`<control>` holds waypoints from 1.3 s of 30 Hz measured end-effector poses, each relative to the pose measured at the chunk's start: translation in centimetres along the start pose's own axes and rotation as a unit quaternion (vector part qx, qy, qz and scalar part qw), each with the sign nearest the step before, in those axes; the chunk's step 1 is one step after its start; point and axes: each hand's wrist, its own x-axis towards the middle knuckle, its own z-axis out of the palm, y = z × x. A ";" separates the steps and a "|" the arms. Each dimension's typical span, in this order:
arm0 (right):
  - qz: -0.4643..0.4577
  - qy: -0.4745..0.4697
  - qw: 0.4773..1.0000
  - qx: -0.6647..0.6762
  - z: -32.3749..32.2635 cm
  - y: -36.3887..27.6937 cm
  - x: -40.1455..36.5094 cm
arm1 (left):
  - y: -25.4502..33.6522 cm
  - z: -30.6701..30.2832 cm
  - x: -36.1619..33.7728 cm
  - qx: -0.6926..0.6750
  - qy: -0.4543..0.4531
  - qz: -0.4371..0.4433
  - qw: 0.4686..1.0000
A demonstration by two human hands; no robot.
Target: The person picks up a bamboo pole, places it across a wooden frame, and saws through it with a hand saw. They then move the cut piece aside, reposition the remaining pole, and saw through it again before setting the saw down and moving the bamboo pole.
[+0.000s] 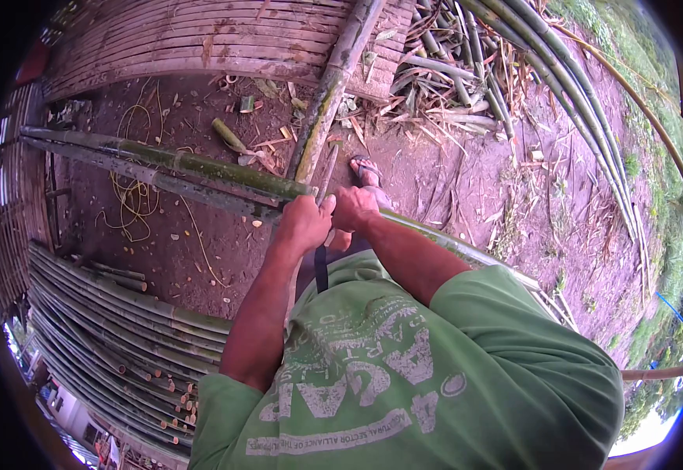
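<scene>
My left hand (308, 220) is closed in a fist over the bamboo poles, its thumb pointing up. Against it, my right hand (353, 207) is also closed, knuckles up. A thin brownish strip (328, 174) rises between the two thumbs; I cannot tell what the fingers grip, as they cover it. A green bamboo pole (200, 164) runs in from the left to the hands, with a greyer bamboo pole (161, 179) alongside. To the right of my hands, a green length of bamboo (451, 244) continues. A dark strap-like piece (321, 269) hangs below my left hand.
A thick upright pole (335, 94) stands just ahead, beside a slatted bamboo platform (200, 39). Bamboo offcuts (455, 78) lie heaped beyond. Stacked bamboo poles (114, 321) fill the lower left. Yellow cord (134, 196) lies on the dirt, and long poles (572, 86) curve along the right.
</scene>
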 end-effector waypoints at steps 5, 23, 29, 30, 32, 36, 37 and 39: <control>0.001 -0.054 0.997 -0.045 -1.2 -0.3 0.7 | -3.7 -0.9 -10.7 -0.069 0.044 0.015 0.997; 0.006 -0.066 0.997 -0.032 -1.2 -0.5 0.6 | -8.3 6.7 0.2 -0.138 0.167 0.141 0.966; -0.005 -0.045 0.998 -0.051 -1.7 -0.4 0.9 | -8.0 1.8 -11.2 -0.079 0.076 0.047 0.993; -0.005 -0.057 0.997 -0.048 -1.2 -0.5 0.6 | -8.7 1.1 -14.9 -0.091 0.088 0.030 0.992; -0.008 -0.059 0.997 -0.051 -1.1 -0.7 0.6 | -9.5 -0.6 -20.6 -0.085 0.038 -0.048 0.995; -0.015 -0.060 0.996 -0.057 -1.4 -0.7 0.8 | -9.9 0.5 -19.3 -0.057 0.085 -0.005 0.995; -0.014 -0.069 0.996 -0.055 -1.3 -0.6 0.6 | -10.2 1.4 -16.8 -0.049 0.089 0.001 0.995; -0.014 -0.050 0.998 -0.045 -0.7 -0.5 0.7 | -9.8 3.4 -8.6 -0.088 0.090 0.049 0.991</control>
